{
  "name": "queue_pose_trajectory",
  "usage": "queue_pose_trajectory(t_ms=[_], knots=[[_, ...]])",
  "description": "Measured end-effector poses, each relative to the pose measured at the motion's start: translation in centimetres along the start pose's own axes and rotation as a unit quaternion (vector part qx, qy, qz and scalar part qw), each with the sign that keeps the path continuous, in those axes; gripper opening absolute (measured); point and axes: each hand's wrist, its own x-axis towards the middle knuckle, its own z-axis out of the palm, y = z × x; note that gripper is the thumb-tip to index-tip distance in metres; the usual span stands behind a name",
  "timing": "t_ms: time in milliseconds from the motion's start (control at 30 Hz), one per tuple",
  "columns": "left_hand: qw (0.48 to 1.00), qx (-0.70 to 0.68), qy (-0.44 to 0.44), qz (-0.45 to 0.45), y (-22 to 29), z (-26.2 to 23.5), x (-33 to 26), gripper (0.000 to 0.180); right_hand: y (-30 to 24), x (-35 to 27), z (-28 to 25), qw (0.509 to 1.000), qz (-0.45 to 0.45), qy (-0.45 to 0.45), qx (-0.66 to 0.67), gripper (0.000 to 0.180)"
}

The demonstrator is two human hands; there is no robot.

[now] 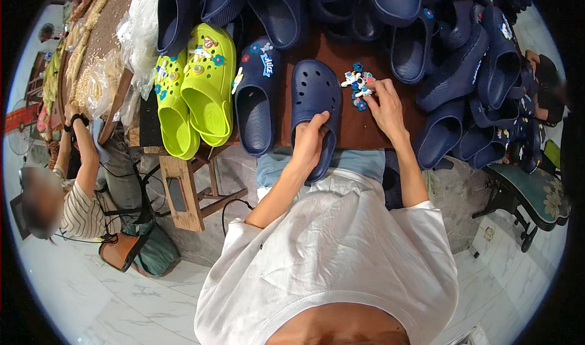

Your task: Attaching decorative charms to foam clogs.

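Note:
My left hand (309, 141) is closed round the heel end of a navy foam clog (315, 89), whose holed toe points away from me and carries no charms. To the right of that clog lies a small pile of colourful shoe charms (357, 84), with blue flowers and white figures among them. The fingers of my right hand (386, 104) are bent at the pile's right edge, thumb and fingertips close together; whether a charm is between them I cannot make out. Left of the held clog rests a navy clog (256, 98) with several charms on its toe.
A lime-green pair of clogs (207, 83) with charms stands at the brown table's (378, 135) left edge. Many navy clogs (451, 71) crowd the back and right. Another person (79, 180) sits at the left; a second person's arm (548, 83) shows at far right, above a chair (530, 193).

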Motion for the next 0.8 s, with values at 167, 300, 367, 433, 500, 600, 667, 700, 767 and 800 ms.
queue_pose_trajectory(t_ms=[167, 300, 367, 433, 500, 600, 667, 700, 767, 800], knots=[[1.000, -0.008, -0.003, 0.003, -0.2, -0.4, 0.2, 0.029, -2.1, -0.1, -1.2, 0.993, 0.101, -0.029, 0.056, 0.020], [1.000, -0.013, -0.014, 0.007, -0.3, -0.6, 0.4, 0.031, -3.7, -0.8, -0.7, 0.936, 0.214, -0.084, 0.267, 0.016], [1.000, -0.011, -0.020, 0.011, -0.4, -0.6, 0.4, 0.031, -4.0, -1.4, 0.6, 0.831, 0.256, -0.145, 0.473, 0.011], [1.000, -0.010, -0.024, 0.016, -0.4, -0.6, 0.4, 0.030, -4.0, -1.7, 1.6, 0.813, 0.260, -0.172, 0.491, 0.013], [0.999, -0.004, -0.029, 0.018, -0.2, -0.3, 0.2, 0.030, -3.9, -1.8, 2.5, 0.748, 0.317, -0.191, 0.551, 0.015], [1.000, 0.000, -0.018, 0.026, 0.1, 0.1, -0.3, 0.029, -4.0, -1.3, 2.9, 0.732, 0.348, -0.204, 0.549, 0.017], [0.999, 0.004, -0.015, 0.028, 0.1, 0.0, -0.3, 0.029, -4.1, -1.0, 2.8, 0.725, 0.366, -0.216, 0.543, 0.017], [0.999, 0.010, -0.013, 0.030, 0.0, -0.1, -0.3, 0.028, -4.2, -0.9, 2.7, 0.731, 0.362, -0.206, 0.540, 0.017], [0.999, 0.013, -0.017, 0.034, -0.2, -0.4, -0.1, 0.027, -4.5, -0.8, 2.5, 0.738, 0.359, -0.196, 0.537, 0.018], [0.999, 0.017, -0.021, 0.039, -0.3, -0.6, 0.0, 0.026, -4.6, -0.8, 2.3, 0.736, 0.363, -0.203, 0.535, 0.018]])
